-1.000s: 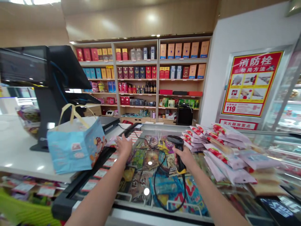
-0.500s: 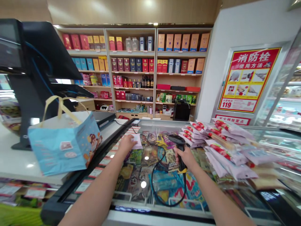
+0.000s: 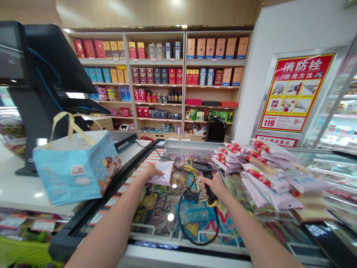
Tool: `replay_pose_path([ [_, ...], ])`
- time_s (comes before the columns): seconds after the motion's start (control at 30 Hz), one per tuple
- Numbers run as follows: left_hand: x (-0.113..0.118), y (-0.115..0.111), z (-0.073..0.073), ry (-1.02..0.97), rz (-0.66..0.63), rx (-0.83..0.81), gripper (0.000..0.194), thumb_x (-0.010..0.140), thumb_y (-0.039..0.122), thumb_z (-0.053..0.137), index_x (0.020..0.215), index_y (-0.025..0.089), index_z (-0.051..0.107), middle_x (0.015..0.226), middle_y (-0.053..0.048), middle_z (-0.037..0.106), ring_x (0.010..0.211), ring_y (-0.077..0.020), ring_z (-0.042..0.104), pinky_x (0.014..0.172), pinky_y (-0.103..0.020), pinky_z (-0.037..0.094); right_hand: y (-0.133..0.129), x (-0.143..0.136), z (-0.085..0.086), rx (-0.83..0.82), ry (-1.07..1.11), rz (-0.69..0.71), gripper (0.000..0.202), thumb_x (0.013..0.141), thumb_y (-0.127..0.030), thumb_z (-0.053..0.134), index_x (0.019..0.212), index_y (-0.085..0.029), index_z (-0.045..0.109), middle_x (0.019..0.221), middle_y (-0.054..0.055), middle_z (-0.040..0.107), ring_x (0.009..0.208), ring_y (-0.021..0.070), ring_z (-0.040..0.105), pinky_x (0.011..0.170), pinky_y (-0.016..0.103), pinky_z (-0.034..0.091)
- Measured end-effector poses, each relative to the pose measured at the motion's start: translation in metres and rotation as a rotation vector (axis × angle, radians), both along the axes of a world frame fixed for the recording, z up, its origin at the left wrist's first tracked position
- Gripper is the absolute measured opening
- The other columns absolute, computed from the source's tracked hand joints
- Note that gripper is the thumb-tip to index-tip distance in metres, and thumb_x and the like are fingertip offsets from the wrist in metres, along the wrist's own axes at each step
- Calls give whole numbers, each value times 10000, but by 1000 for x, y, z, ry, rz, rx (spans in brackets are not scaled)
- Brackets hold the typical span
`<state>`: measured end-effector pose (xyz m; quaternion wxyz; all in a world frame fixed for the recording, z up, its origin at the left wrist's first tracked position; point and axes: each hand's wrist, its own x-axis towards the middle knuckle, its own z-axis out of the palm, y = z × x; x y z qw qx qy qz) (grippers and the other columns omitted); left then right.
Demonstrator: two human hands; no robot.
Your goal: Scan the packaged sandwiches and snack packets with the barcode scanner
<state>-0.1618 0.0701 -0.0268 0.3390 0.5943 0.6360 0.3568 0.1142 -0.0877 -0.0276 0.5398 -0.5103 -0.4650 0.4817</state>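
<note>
My left hand (image 3: 152, 172) is closed on a small pale pink packet (image 3: 165, 173), held over the glass top of a freezer (image 3: 173, 146). In my right hand (image 3: 214, 184) is a black barcode scanner (image 3: 206, 172) with a yellow-trimmed grip end; its head points left, toward the packet. The scanner's black cable (image 3: 181, 223) loops down over the glass and runs back to the left. Right of the scanner lies a heap of pink-white packets with strawberry pictures (image 3: 258, 176), untouched by either hand.
A light-blue paper bag (image 3: 67, 175) with cream handles stands on the white counter (image 3: 16, 190) at left, before a black checkout terminal (image 3: 52, 59). A dark phone-like slab (image 3: 326, 238) lies at lower right. Shelves of boxes and bottles (image 3: 156, 76) line the back wall.
The packet in my left hand has turned, so more of its face shows. My right hand has brought the scanner slightly left, nearer the packet.
</note>
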Motion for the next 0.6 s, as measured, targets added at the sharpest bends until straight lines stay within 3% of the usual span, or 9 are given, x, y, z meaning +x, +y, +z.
replay_pose_path([
  [0.1,18,-11,6,-398,-59,-85,338,517,63,785,778,176,603,721,-39,703,717,-240,694,659,-338,556,-5,-3,3,12,52,86,375,602,-473,733,748,-200,521,497,-67,536,362,97,488,357,227,429],
  [0.2,42,-17,9,-716,-28,66,353,612,59,728,903,185,572,804,-22,704,691,-178,680,683,-328,567,-7,-4,2,18,42,169,374,612,-479,728,738,-192,523,500,-64,541,361,90,483,369,225,440],
  [0.37,65,-16,-2,-654,47,243,344,639,67,717,914,172,540,803,-13,675,702,-162,661,697,-313,559,-3,-3,-3,-18,-37,222,341,646,-480,692,671,-188,518,457,-51,527,351,96,484,382,228,437],
  [0.6,63,-11,-13,-587,83,291,321,656,113,711,908,180,525,832,-20,673,764,-174,670,738,-312,547,-3,-4,-3,-28,-93,247,353,631,-493,685,607,-180,524,458,-41,515,374,99,488,396,242,454],
])
